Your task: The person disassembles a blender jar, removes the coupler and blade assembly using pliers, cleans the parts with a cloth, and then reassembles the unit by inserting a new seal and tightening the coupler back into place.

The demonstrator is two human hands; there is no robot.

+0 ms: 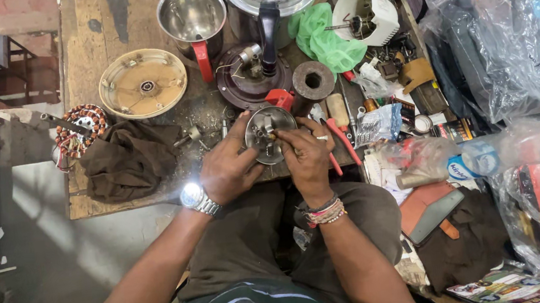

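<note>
While the left hand (228, 169) grips the round metal part (271, 133) at the desk's (91, 43) near edge, the right hand's (304, 158) pinching fingers should work squarely at its centre.

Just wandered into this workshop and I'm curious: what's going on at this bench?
A seated person holds a small round metal part over the edge of a cluttered wooden workbench. The left hand steadies its rim while the right hand fingers its centre. Nearby lie a brown cloth, a steel jar and a copper-wound coil.
</note>
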